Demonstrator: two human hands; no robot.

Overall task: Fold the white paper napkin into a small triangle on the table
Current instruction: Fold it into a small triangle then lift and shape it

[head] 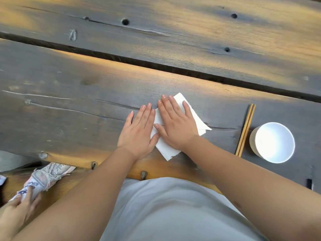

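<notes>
Now, nearest the camera, a pale grey shirt (173,214) fills the bottom of the view, and at 8 o'clock another person's hand (19,207) is seen resting on a worn laced sneaker (45,178) below the bench edge.

Moving out, both forearms are stretched forward over the table (69,94), a surface of weathered grey planks with knots, cracks and warm amber patches of light.

The white paper napkin (165,146) is pinned flat near the table's front edge, its long axis running from about 7 o'clock up to 1 o'clock. It looks thin and soft, already doubled over, with a slightly ragged corner at the near end. The right hand (175,124) is laid squarely on top of it, fingers straight and slightly spread, palm down. The left hand (139,129) is flat too, fingers extended, mostly on bare wood at the napkin's 9 o'clock side, only its thumb edge touching the paper. Nothing is gripped by either hand.

So the right hand is judged the anchor; any diagonal fold would probably be started from a free corner, the far one peeking past the fingertips at 1 o'clock.

Off at 3 o'clock, paired wooden chopsticks (245,129) lie beside a smooth round white bowl (272,141).

Farther back, a dark gap (156,64) is seen between planks.
</notes>
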